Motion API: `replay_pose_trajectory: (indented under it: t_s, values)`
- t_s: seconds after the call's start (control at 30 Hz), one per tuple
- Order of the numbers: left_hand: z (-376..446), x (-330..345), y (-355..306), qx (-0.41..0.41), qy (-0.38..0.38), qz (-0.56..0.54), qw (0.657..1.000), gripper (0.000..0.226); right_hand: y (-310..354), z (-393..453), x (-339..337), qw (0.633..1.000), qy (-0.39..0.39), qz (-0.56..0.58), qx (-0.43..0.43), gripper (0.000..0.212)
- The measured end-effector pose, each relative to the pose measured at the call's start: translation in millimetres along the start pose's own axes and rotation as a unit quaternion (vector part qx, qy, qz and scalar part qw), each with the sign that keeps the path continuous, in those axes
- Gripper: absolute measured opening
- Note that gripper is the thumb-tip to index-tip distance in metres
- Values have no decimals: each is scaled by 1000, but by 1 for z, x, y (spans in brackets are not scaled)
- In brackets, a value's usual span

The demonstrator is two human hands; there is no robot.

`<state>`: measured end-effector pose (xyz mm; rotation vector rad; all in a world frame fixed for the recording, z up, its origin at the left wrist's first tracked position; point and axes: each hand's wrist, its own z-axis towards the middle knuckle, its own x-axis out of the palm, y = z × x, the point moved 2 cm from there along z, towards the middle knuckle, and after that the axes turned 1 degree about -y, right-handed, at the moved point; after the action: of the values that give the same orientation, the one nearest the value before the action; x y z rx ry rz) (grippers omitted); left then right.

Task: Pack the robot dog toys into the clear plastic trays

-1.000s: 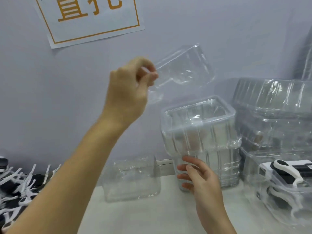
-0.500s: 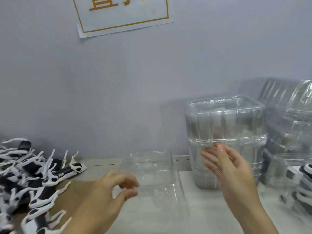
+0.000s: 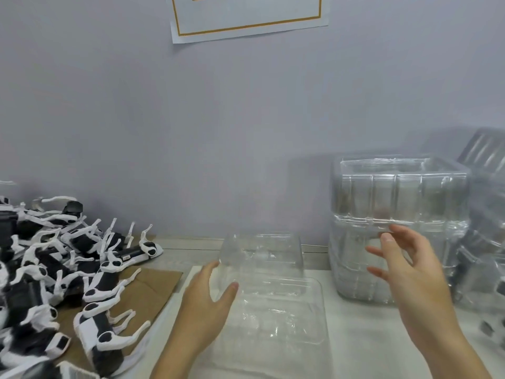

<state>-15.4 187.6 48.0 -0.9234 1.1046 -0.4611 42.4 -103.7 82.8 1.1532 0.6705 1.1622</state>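
A clear plastic tray (image 3: 276, 307) lies flat on the white table in front of me. Behind it a second clear tray (image 3: 262, 251) stands near the wall. My left hand (image 3: 207, 302) is at the flat tray's left edge with fingers spread and relaxed, holding nothing. My right hand (image 3: 407, 272) hovers open in front of a tall stack of clear trays (image 3: 396, 220) at the right. A heap of black-and-white robot dog toys (image 3: 62, 272) lies at the left, partly on brown cardboard (image 3: 150, 285).
More stacked clear trays (image 3: 486, 242) crowd the far right edge. A grey wall with a white paper sign (image 3: 246, 17) stands close behind the table. White table surface (image 3: 363, 340) shows between the flat tray and the stack.
The view has swung left and down. My left hand brought a clear tray down from the stack onto the table and let go. My right hand left the stack and opened.
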Motion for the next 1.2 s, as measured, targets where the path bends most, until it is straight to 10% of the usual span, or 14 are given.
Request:
replay_pose_trajectory:
  t_s: [0.23, 0.53, 0.8, 1.2]
  values:
    - [1, 22, 17, -87, 107, -60, 989, 50, 22, 20, 8, 990, 39, -133, 10, 54]
    - [0, 23, 11, -82, 121, -54, 988, 49, 32, 9, -12, 963, -127, -232, -43, 25]
    - [-3, 18, 7, -116, 135, -12, 984, 47, -35, -59, 33, 906, 246, -342, 45, 48]
    - [41, -48, -26, -17, -66, 148, 987, 14, -39, -50, 23, 960, 195, -167, 115, 25]
